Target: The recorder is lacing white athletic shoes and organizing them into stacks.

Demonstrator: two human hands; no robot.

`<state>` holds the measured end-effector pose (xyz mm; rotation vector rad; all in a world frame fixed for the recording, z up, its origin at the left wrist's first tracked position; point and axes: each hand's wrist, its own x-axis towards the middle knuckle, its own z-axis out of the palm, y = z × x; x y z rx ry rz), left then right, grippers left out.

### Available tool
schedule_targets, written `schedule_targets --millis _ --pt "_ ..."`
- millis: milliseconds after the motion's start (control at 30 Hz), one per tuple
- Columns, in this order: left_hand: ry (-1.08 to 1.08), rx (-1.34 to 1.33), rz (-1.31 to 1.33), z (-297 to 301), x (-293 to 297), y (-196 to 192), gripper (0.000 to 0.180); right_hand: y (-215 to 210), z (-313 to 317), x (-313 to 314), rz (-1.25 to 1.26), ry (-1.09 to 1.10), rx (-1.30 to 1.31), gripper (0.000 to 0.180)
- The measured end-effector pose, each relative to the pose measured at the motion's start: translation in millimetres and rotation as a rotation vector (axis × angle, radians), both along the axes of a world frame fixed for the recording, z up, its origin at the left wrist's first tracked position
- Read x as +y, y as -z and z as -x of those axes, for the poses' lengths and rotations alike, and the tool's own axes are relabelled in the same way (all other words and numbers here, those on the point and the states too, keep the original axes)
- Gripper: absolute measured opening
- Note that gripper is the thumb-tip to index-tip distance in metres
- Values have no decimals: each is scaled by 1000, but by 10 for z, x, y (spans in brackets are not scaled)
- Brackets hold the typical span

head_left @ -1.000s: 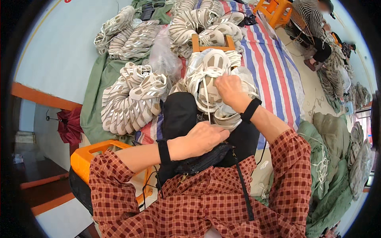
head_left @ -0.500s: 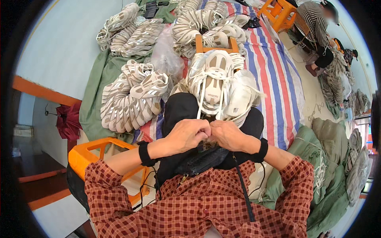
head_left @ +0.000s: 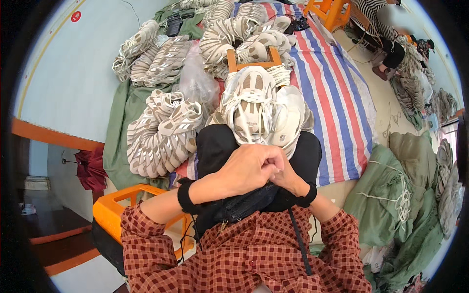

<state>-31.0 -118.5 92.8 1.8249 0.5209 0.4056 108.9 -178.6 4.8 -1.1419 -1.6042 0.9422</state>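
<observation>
Two hands meet over my lap: my left hand lies curled over the top, fingers bent inward, and my right hand sits just under and beside it, also clenched. They press together so closely that I cannot tell what they pinch between them, or whether it is the white lace at all. Both wrists carry black bands, and my red checked sleeves run back toward the lower edge.

Just beyond my knuckles, touching or nearly touching them, rests the bundle of shoe parts on my black-trousered knees. It is a stack of pale cream and white uppers with grey-beige panels, laid one over another and bound crosswise with white lacing that runs down toward my hands. The topmost piece faces me, its rounded end pointing away.

Behind the bundle stands a small orange wooden frame. To my left, near my knee, lies a long curved row of the same pale shoe parts, overlapping like scales, on a green cloth. More such heaps spread toward the far edge of the striped tarp, which has red, blue and white bands and covers the floor to my right. An orange plastic stool sits under me on my left. Green sacks pile up at the right side, and another person sits near the far right corner.
</observation>
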Motion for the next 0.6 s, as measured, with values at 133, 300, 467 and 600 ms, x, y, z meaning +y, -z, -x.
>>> schedule_targets --millis 133,300,467,600 --pt "-509 30 -678 -118 671 376 11 -69 51 86 445 71 203 24" --pt "-420 349 -989 -128 1242 794 24 -398 -107 -207 527 -10 272 28" --pt "-278 300 -1009 -180 1401 760 20 -297 -822 -599 383 277 303 32" --pt "-211 191 -286 -139 1548 792 11 -233 -1434 -1052 343 685 414 33"
